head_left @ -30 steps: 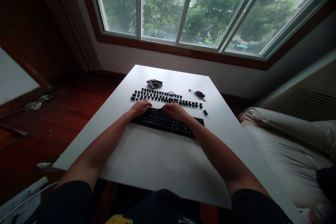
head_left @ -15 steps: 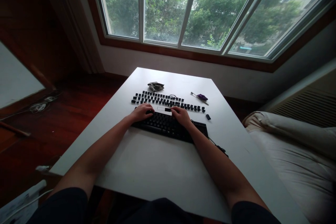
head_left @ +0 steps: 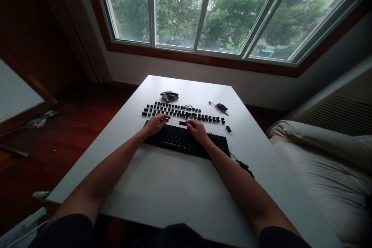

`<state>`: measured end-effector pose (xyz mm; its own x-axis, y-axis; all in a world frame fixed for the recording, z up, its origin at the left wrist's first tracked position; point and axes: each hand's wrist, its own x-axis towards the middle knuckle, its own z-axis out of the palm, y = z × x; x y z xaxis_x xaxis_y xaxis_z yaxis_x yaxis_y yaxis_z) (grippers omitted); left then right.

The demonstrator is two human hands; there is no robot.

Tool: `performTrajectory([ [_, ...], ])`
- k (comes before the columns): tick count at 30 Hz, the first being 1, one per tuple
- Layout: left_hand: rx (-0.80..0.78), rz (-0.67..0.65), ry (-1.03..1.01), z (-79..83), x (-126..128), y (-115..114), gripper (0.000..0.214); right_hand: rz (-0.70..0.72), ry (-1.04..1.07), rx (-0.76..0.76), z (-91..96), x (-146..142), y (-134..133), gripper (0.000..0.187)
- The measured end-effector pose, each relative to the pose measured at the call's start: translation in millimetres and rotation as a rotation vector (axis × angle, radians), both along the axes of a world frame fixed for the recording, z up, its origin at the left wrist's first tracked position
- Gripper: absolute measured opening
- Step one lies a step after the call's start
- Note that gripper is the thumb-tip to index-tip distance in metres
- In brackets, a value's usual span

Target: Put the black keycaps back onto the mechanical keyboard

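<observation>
Leftmost, the bare left hand [head_left: 156,124] curls over the far edge of the long, black, rectangular keyboard [head_left: 174,138], lying beneath both hands on the white tabletop [head_left: 165,178]; the bare right hand [head_left: 198,130] sits apart, either grip unclear.

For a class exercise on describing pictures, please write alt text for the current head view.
A person's left hand and right hand are at the far edge of a black keyboard on a white table, the right one holding a small dark piece. Beyond lie rows of loose keys, a crumpled cloth and a purple item, with a window behind.
</observation>
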<state>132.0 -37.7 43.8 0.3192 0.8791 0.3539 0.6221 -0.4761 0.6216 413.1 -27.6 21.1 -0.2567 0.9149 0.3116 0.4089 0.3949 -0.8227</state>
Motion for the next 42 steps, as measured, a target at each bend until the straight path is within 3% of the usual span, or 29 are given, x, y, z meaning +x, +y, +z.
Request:
performTrajectory([
  [7, -0.036, -0.033, -0.095, 3.0, 6.5, -3.5, 0.031, -0.003, 0.027, -0.005, -2.3, -0.4, -1.2, 0.030],
  [14, -0.070, 0.018, -0.103, 3.4, 9.2, -6.0, 0.029, -0.015, 0.006, 0.006, -2.1, -0.7, -1.0, 0.030],
  [20, 0.035, 0.154, 0.041, 4.8, 1.8, -0.9, 0.021, -0.017, -0.005, 0.012, -1.0, -0.8, -1.6, 0.030],
  [23, 0.164, 0.270, 0.179, 7.0, -5.3, 9.6, 0.017, -0.019, -0.009, 0.012, -1.0, -0.2, -1.4, 0.031],
  [26, 0.183, 0.364, 0.328, 8.3, -10.2, 24.1, 0.017, -0.024, -0.016, 0.030, -1.2, 0.3, -1.3, 0.031],
  [33, 0.088, 0.382, 0.457, 3.7, -6.9, 52.7, 0.015, -0.029, -0.050, 0.038, -1.5, 1.5, -1.0, 0.032],
  [42, 0.088, 0.385, 0.523, -4.6, -4.8, 59.5, 0.017, -0.018, -0.053, 0.044, -0.7, 1.5, -1.6, 0.030],
])
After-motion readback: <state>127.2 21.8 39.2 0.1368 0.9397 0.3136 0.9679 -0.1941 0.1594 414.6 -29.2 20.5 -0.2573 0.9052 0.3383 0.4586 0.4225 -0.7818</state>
